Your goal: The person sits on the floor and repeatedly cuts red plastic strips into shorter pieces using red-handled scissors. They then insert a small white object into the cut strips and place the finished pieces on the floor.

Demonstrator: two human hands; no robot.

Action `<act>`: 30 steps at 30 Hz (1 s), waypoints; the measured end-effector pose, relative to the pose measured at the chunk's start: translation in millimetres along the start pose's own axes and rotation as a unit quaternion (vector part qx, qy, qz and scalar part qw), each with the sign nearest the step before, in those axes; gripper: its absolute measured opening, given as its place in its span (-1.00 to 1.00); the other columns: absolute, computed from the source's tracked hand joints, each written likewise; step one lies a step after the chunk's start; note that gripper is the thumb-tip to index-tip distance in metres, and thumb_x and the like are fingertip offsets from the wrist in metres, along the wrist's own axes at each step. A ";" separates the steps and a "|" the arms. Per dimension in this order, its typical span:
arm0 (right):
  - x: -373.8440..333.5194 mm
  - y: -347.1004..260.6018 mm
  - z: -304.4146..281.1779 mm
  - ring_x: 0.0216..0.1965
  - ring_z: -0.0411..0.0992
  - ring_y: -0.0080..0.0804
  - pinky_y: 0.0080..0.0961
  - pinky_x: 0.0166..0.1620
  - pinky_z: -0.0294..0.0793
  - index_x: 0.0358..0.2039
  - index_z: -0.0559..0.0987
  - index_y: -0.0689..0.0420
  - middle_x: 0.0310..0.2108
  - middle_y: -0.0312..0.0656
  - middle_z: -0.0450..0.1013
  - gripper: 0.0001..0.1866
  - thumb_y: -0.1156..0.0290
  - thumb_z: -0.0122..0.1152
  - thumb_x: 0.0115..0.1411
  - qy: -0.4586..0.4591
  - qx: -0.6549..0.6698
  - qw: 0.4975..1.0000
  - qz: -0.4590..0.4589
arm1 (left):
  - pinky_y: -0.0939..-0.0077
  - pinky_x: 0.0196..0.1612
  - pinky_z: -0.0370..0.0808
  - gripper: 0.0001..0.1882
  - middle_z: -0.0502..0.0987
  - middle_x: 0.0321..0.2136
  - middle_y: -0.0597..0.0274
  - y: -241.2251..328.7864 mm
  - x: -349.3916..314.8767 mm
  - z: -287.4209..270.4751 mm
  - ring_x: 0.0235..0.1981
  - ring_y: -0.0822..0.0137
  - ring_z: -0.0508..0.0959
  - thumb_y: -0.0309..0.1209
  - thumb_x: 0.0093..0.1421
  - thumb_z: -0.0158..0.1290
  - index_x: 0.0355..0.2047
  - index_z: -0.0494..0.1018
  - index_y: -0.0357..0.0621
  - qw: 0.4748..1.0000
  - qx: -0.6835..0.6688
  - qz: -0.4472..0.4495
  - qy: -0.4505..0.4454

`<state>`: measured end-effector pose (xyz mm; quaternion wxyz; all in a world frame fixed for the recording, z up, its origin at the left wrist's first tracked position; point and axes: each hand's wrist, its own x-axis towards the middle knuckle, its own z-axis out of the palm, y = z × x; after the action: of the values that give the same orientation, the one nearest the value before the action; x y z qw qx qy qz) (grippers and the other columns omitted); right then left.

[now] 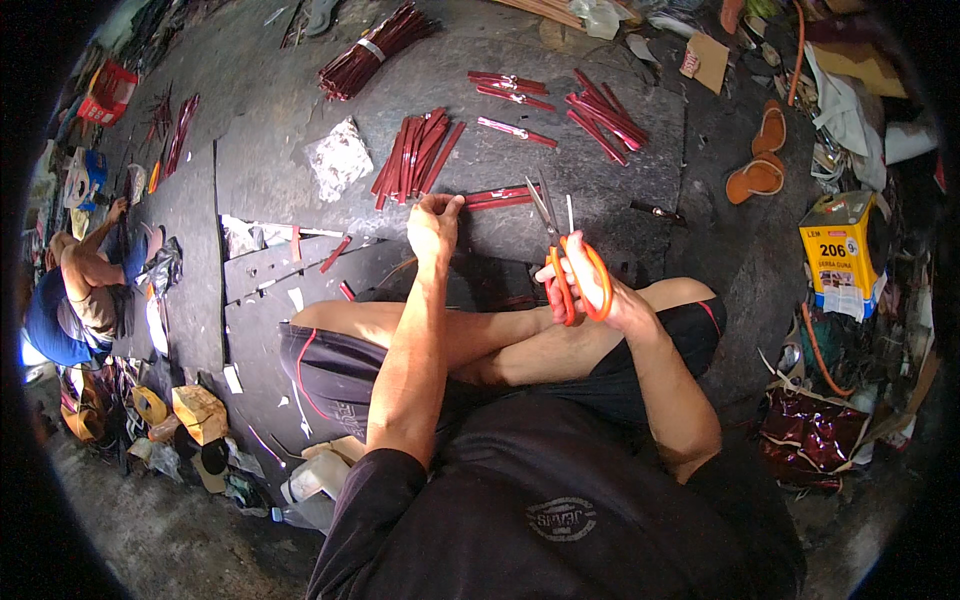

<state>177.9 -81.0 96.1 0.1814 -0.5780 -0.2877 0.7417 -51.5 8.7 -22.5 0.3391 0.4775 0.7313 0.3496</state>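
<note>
Some strips (505, 197) (red) between hands (433, 228) (588, 285)

At upper centre, a bundle (388, 42) lies on the floor sheet (255, 115), above a strip pile (410, 157); a plastic packet (338, 160) lies left of the pile, a strip fan (611, 117) to the right. At centre, the left hand (433, 228) is at the left end of a few strips (498, 198); scissors (556, 238), in the right hand (590, 285), are at their right end. At right, sandals (755, 181) lie above a can (842, 252).
</note>
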 end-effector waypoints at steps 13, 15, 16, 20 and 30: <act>8.6 -18.1 10.4 -0.52 0.46 -0.28 -0.31 -0.38 0.52 -0.31 0.46 0.36 -0.57 -0.09 0.38 0.10 -0.64 -0.45 0.02 -0.073 -0.012 0.992 0.103 | 0.19 -0.07 0.42 -0.31 0.43 -0.26 -0.11 4.8 -15.6 8.8 -0.16 -0.07 0.48 -0.12 -0.13 0.40 -0.13 0.33 -0.27 0.998 0.049 0.026 0.015; 13.4 -16.9 11.0 -0.51 0.46 -0.28 -0.30 -0.39 0.51 -0.30 0.45 0.35 -0.57 -0.09 0.38 0.10 -0.64 -0.45 0.01 -0.073 -0.016 0.991 0.107 | 0.17 -0.01 0.40 -0.25 0.39 -0.20 -0.15 11.1 -19.7 9.9 -0.10 -0.10 0.44 -0.11 -0.17 0.42 -0.10 0.29 -0.25 0.996 0.080 0.021 0.016; 15.3 -15.4 10.7 -0.50 0.46 -0.28 -0.30 -0.39 0.51 -0.29 0.45 0.34 -0.57 -0.09 0.38 0.10 -0.64 -0.45 0.01 -0.073 -0.018 0.991 0.109 | 0.10 0.00 0.39 -0.18 0.39 -0.16 -0.16 7.9 -18.7 12.3 -0.09 -0.15 0.42 -0.03 -0.18 0.41 -0.06 0.28 -0.25 0.994 0.101 0.033 0.016; 20.3 -11.6 11.1 -0.50 0.46 -0.27 -0.30 -0.39 0.50 -0.27 0.44 0.34 -0.58 -0.09 0.39 0.11 -0.65 -0.46 0.00 -0.077 -0.031 0.992 0.097 | 0.09 0.05 0.35 -0.16 0.38 -0.15 -0.16 5.3 -18.9 16.4 -0.06 -0.16 0.40 -0.03 -0.18 0.41 -0.03 0.25 -0.26 0.993 0.111 0.036 0.030; 27.1 -11.1 10.2 -0.47 0.50 -0.31 -0.37 -0.30 0.55 -0.22 0.53 0.32 -0.51 -0.09 0.45 0.14 -0.66 -0.45 -0.02 -0.080 -0.036 0.989 0.118 | 0.16 0.04 0.39 -0.21 0.37 -0.16 -0.15 7.1 -19.8 16.9 -0.08 -0.14 0.42 -0.16 -0.18 0.43 -0.04 0.26 -0.23 0.992 0.110 0.046 0.040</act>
<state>160.2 -58.4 84.4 0.0486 -0.5525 -0.2576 0.7912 -28.0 -4.5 -22.2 0.2384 0.5309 0.7556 0.3006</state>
